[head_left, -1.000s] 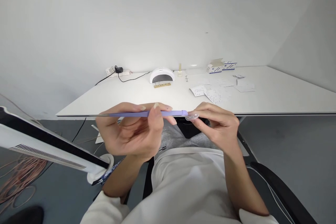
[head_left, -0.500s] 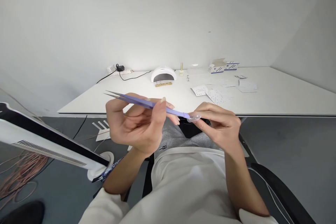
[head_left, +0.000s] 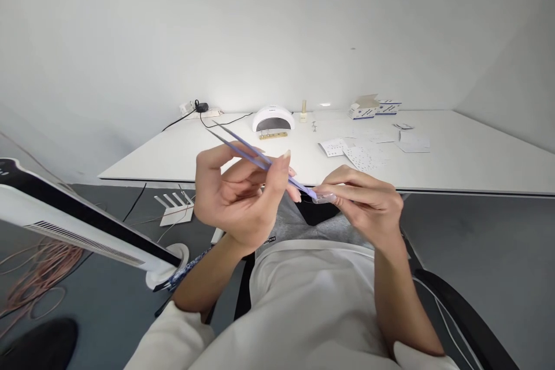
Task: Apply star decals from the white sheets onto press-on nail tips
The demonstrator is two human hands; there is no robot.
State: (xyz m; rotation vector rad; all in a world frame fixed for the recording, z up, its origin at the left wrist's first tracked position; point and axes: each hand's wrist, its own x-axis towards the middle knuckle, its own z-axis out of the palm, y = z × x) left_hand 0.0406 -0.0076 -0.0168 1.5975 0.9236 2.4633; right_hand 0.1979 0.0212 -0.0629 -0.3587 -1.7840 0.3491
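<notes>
My left hand (head_left: 236, 196) is closed around purple tweezers (head_left: 255, 156), which slant from upper left, tips in the air, down to the right. Their blunt purple end touches a small clear plastic piece (head_left: 324, 198) pinched in the fingertips of my right hand (head_left: 364, 199). Both hands hover over my lap, in front of the near edge of a white table (head_left: 455, 167).
On the table stand a white nail lamp (head_left: 273, 118), a gold strip (head_left: 273, 135), a small bottle (head_left: 304, 108), small boxes (head_left: 373, 108) and dotted sheets (head_left: 355, 156). A white and black device (head_left: 78, 225) is at left. Cables (head_left: 30, 283) lie on the floor.
The tweezers have swung from level to a steep slant, tips rising up and to the right. My left hand moved right and up; the right hand stayed almost still with the clear piece.
</notes>
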